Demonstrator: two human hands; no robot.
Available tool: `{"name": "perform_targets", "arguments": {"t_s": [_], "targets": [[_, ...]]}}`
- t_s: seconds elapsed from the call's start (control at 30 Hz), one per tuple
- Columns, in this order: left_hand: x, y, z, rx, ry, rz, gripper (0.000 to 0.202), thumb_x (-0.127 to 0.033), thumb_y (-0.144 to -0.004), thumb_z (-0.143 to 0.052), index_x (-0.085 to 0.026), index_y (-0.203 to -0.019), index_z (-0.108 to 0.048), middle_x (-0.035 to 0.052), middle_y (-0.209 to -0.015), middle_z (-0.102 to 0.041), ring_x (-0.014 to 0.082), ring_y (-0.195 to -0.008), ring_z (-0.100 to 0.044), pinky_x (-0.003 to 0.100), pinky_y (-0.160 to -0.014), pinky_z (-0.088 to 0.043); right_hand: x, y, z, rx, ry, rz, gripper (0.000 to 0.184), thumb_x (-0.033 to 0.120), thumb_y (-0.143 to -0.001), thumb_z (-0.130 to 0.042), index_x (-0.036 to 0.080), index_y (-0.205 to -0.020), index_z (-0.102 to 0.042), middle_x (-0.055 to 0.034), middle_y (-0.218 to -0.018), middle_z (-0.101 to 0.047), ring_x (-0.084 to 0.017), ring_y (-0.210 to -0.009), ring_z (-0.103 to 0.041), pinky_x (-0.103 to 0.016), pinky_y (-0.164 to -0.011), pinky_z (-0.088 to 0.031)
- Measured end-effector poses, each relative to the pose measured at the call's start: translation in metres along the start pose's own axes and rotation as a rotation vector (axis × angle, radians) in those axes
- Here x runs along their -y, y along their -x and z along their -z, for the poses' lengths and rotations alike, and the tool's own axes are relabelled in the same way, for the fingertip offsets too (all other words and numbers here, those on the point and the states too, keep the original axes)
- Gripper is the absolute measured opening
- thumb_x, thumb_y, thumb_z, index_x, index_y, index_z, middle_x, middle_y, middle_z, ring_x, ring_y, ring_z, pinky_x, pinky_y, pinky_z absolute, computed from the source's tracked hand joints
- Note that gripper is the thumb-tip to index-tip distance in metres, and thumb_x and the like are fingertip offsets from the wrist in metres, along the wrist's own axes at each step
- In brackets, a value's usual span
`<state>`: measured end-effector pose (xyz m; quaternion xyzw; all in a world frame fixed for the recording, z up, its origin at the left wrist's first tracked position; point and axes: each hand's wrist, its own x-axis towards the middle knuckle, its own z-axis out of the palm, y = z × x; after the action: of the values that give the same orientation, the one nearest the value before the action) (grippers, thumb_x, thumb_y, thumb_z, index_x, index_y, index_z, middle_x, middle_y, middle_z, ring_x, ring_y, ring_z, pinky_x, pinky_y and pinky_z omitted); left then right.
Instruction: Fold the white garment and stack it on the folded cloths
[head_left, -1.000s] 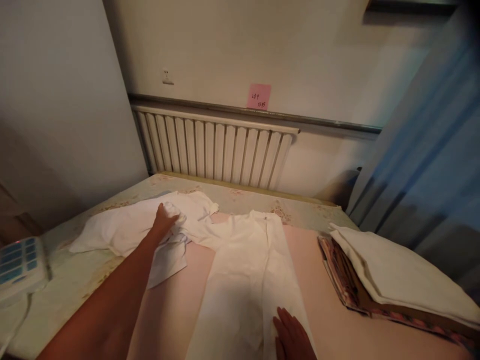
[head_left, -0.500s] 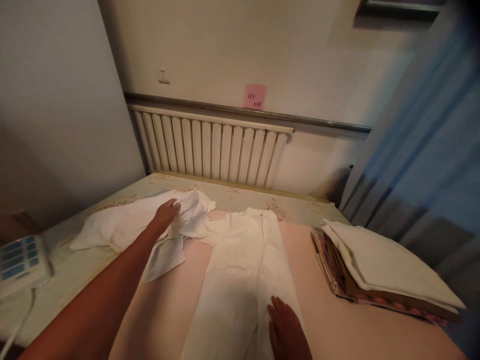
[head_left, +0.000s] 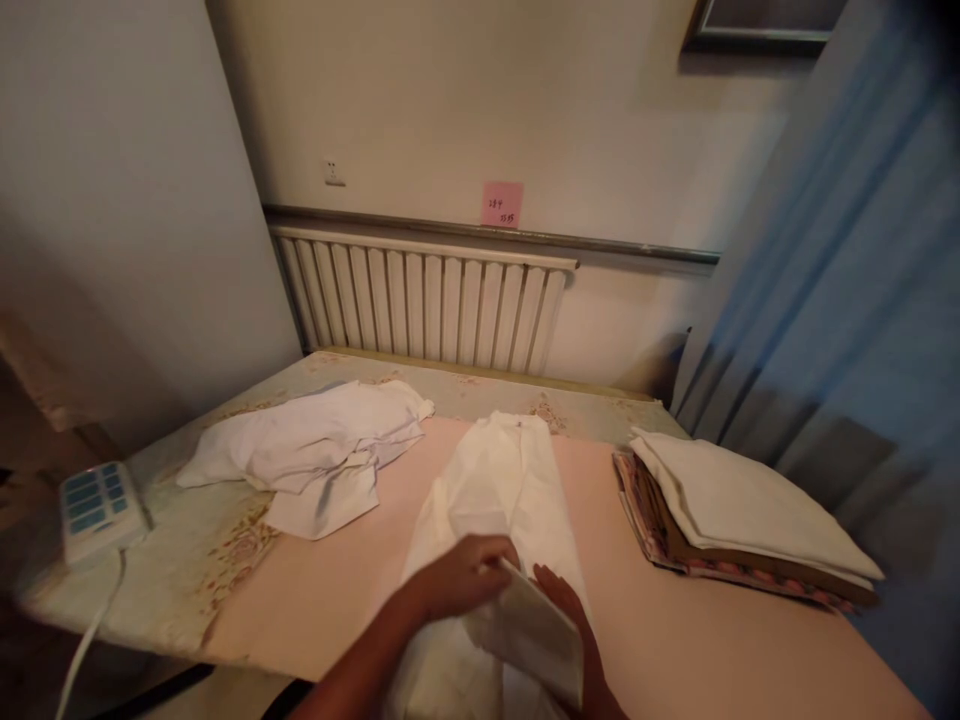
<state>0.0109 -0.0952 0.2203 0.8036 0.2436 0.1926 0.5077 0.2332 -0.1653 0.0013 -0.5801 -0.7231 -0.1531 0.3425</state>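
Item, your left hand (head_left: 466, 578): fingers curled shut on a lifted fold at the near end of the long white fabric garment (head_left: 504, 478). Item, your right hand (head_left: 564, 600): just beside the left, fingers stretched out under that same fold and touching it; the fold hides the palm, so you cannot tell whether it grips. The garment lies lengthwise down the middle of the pink-padded worktop (head_left: 337, 590), its far end toward the radiator, its near end raised off the pad at your hands. To your left, apart from it: a crumpled white cloth heap (head_left: 307, 445), lying partly on the pink pad and partly on the pale floral cover (head_left: 202, 540). Further left, near the worktop's edge: a white control box with blue buttons (head_left: 97, 495), its white cord (head_left: 88, 640) hanging over the edge. To your right: a folded cream cloth (head_left: 742, 495) stacked on a folded patterned pink-and-brown cloth (head_left: 645, 515). Behind the worktop: a white ribbed radiator (head_left: 427, 305), a pink paper note (head_left: 501, 204) on the wall above it, and a blue curtain (head_left: 862, 300) at right.
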Motion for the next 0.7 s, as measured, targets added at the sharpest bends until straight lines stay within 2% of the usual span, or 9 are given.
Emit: {"name": "perform_targets", "arguments": {"t_s": [0.1,0.17,0.2,0.27,0.33,0.4,0.47,0.53,0.7], "targets": [[0.028,0.004,-0.056,0.02,-0.059,-0.005,0.024,-0.016,-0.072,-0.052,-0.021,-0.09,-0.067,0.0007,-0.094,-0.069,0.0145,-0.084,-0.06,0.026,-0.08,-0.047,-0.005,0.003,-0.004,-0.034,0.09,0.107,0.04,0.022,-0.087,-0.048,0.016,-0.124,-0.059,-0.0134,-0.127,-0.063,-0.028,-0.116,-0.06,-0.044,-0.095,-0.051],[0.053,0.008,-0.076,-0.038,-0.051,0.049,0.035,-0.018,-0.075,-0.051,-0.024,-0.106,-0.066,0.0023,-0.11,-0.068,0.0164,-0.095,-0.062,0.029,-0.086,-0.05,-0.007,0.006,-0.005,-0.042,0.105,0.102,0.045,0.02,-0.086,-0.046,0.016,-0.131,-0.054,-0.0136,-0.131,-0.06,-0.027,-0.119,-0.058,-0.046,-0.097,-0.05],[0.067,0.011,-0.08,-0.128,-0.096,0.082,0.037,-0.021,-0.077,-0.051,-0.025,-0.112,-0.064,0.0039,-0.123,-0.065,0.0187,-0.107,-0.06,0.032,-0.091,-0.049,-0.007,0.006,-0.005,-0.039,0.109,0.098,0.047,0.016,-0.086,-0.044,0.017,-0.132,-0.053,-0.0126,-0.131,-0.061,-0.026,-0.119,-0.058,-0.045,-0.097,-0.05],[0.096,0.018,-0.078,-0.354,-0.262,0.15,0.039,-0.03,-0.083,-0.049,-0.023,-0.119,-0.062,0.0081,-0.136,-0.057,0.0232,-0.125,-0.052,0.039,-0.104,-0.044,-0.006,0.006,-0.004,-0.015,0.122,0.104,0.048,0.01,-0.085,-0.043,0.019,-0.13,-0.055,-0.0109,-0.128,-0.063,-0.025,-0.118,-0.06,-0.045,-0.096,-0.051],[0.126,0.025,-0.068,-0.534,-0.434,0.224,0.042,-0.03,-0.087,-0.041,-0.02,-0.123,-0.06,0.0108,-0.134,-0.059,0.0239,-0.127,-0.051,0.043,-0.111,-0.038,-0.004,0.004,-0.002,0.02,0.131,0.101,0.049,0.008,-0.082,-0.044,0.02,-0.128,-0.057,-0.0108,-0.127,-0.064,-0.025,-0.118,-0.059,-0.045,-0.097,-0.05],[0.152,0.034,-0.058,-0.637,-0.593,0.306,0.044,-0.03,-0.089,-0.037,-0.015,-0.124,-0.059,0.0135,-0.131,-0.06,0.0254,-0.125,-0.054,0.045,-0.11,-0.039,-0.002,0.002,0.0,0.041,0.118,0.08,0.051,0.006,-0.08,-0.045,0.02,-0.128,-0.057,-0.0108,-0.129,-0.062,-0.025,-0.121,-0.057,-0.046,-0.1,-0.048],[0.172,0.041,-0.052,-0.667,-0.733,0.329,0.045,-0.03,-0.089,-0.038,-0.013,-0.124,-0.059,0.0152,-0.132,-0.06,0.0271,-0.125,-0.053,0.046,-0.109,-0.039,-0.002,0.002,0.001,0.038,0.107,0.077,0.053,0.004,-0.079,-0.046,0.02,-0.128,-0.057,-0.0105,-0.129,-0.062,-0.025,-0.122,-0.056,-0.045,-0.101,-0.048],[0.184,0.047,-0.053,-0.683,-0.821,0.283,0.047,-0.032,-0.09,-0.039,-0.014,-0.13,-0.055,0.0145,-0.137,-0.056,0.0266,-0.129,-0.05,0.045,-0.109,-0.039,-0.001,0.002,0.001,0.028,0.119,0.088,0.052,0.003,-0.079,-0.046,0.02,-0.126,-0.058,-0.0105,-0.127,-0.063,-0.025,-0.122,-0.056,-0.044,-0.101,-0.048],[0.186,0.05,-0.065,-0.681,-0.892,0.196,0.048,-0.034,-0.095,-0.037,-0.018,-0.139,-0.047,0.0111,-0.142,-0.053,0.0237,-0.131,-0.047,0.043,-0.109,-0.038,0.0,0.002,-0.001,-0.007,0.121,0.086,0.048,0.002,-0.081,-0.043,0.017,-0.123,-0.06,-0.0123,-0.126,-0.064,-0.025,-0.121,-0.056,-0.046,-0.101,-0.047]]}}
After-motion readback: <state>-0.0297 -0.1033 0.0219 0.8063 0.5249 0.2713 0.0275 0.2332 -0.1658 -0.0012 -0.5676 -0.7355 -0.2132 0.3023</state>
